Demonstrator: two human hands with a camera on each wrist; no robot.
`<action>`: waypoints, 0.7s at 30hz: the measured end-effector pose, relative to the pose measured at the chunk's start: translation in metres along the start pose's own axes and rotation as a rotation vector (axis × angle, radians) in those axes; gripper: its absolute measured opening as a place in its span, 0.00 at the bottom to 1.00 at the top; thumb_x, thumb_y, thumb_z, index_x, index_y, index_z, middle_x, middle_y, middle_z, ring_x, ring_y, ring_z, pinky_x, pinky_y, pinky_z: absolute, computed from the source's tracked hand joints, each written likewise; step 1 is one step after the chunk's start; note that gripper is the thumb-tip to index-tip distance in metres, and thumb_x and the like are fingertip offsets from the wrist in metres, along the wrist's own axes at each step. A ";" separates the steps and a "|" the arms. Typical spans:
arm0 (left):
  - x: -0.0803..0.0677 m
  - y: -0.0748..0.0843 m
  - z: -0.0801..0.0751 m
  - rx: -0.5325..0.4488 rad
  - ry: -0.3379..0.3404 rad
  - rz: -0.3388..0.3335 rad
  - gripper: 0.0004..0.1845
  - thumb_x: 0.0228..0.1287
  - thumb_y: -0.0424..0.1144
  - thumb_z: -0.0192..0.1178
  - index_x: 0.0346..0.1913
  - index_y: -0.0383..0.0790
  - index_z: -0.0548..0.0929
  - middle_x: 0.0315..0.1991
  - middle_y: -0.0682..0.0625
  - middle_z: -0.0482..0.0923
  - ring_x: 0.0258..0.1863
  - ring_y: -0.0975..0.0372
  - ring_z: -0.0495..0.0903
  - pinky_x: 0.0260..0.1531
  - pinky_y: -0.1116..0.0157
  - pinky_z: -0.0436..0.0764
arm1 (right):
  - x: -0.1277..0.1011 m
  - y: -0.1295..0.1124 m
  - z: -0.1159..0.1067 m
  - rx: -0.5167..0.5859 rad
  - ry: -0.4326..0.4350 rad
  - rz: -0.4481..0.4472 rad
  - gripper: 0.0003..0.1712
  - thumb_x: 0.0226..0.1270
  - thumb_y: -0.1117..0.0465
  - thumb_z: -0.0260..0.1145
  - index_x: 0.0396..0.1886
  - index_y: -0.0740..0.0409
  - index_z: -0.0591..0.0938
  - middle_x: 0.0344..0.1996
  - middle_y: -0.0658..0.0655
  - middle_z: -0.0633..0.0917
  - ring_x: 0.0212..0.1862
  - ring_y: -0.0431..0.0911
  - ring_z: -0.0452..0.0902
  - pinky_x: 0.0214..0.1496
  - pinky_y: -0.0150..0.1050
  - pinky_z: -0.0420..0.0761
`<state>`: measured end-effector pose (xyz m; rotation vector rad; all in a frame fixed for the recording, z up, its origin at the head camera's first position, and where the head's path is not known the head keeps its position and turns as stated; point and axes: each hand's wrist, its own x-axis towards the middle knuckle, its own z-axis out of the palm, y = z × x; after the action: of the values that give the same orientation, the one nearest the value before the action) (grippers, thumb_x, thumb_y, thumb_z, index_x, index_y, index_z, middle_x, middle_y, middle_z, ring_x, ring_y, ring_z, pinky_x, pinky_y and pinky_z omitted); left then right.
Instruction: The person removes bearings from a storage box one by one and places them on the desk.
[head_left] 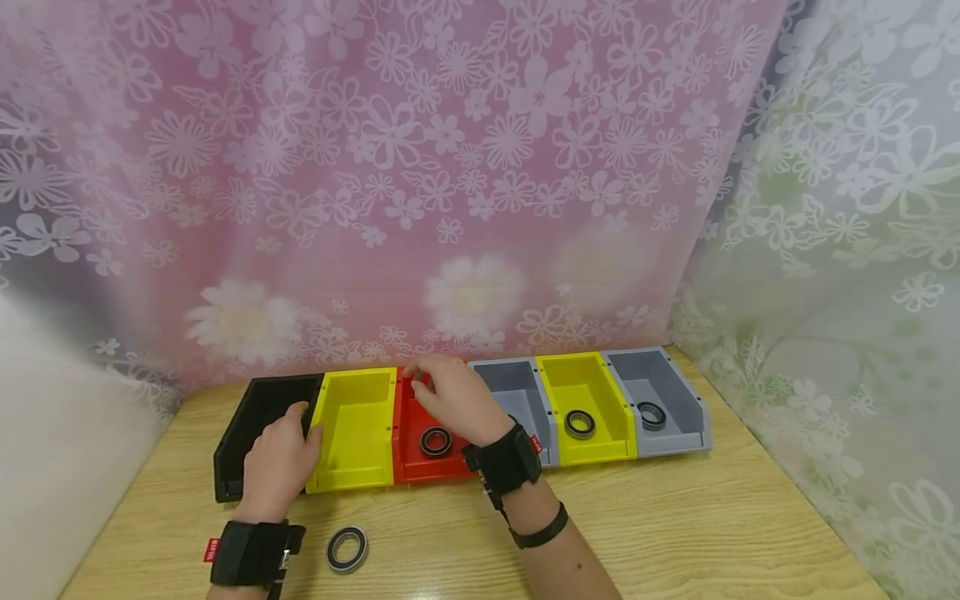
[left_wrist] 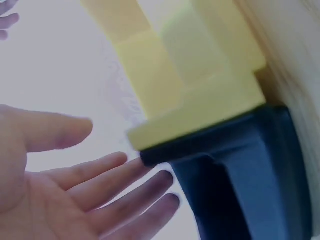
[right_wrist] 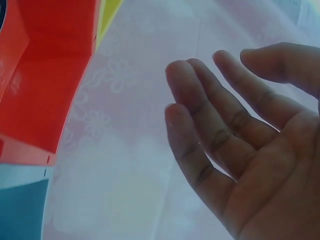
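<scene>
**Hovering over a row of bins, both hands empty**

Looking down from the head view, a row of six bins sits along the far edge of the worktop (head_left: 675, 525): black bin (head_left: 255, 417), yellow bin (head_left: 356, 425), red bin (head_left: 416, 417), a grey bin (head_left: 517, 392), a second yellow bin (head_left: 581, 387) and a second grey bin (head_left: 663, 392). The left hand (head_left: 279, 462) rests at the seam between the black and yellow bins, fingers relaxed and holding nothing. The right hand (head_left: 450, 400) hangs over the red bin's back wall, fingers loosely spread, also empty. A bearing (head_left: 436, 441) lies in the red bin at 6 o'clock from that hand. A loose bearing (head_left: 347, 549) lies on the worktop, at about 4 o'clock from the left hand.

The left wrist view shows the left hand's fingers (left_wrist: 125, 175) straight and open just beside the black bin's corner (left_wrist: 240, 170), with the yellow bin (left_wrist: 195, 95) above it.

The right wrist view shows the right hand's fingers (right_wrist: 200, 115) gently bent, gripping nothing, with the red bin (right_wrist: 45, 75) at 9 o'clock.

As a judgement, the light bins could be nudged out of line by either hand, and the loose bearing could roll if a wrist brushes it.
</scene>
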<state>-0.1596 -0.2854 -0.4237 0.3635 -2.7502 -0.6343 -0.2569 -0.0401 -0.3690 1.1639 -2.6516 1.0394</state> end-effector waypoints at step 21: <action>-0.012 0.050 0.044 -0.083 0.000 0.165 0.19 0.68 0.39 0.68 0.54 0.28 0.84 0.41 0.38 0.89 0.23 0.56 0.83 0.20 0.63 0.78 | -0.001 0.012 -0.004 -0.041 0.019 0.100 0.14 0.76 0.57 0.67 0.56 0.55 0.84 0.36 0.50 0.85 0.26 0.41 0.76 0.30 0.33 0.78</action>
<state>-0.1721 -0.2215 -0.4417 0.1165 -2.7080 -0.7012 -0.2655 -0.0314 -0.3733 1.0176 -2.7278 1.0002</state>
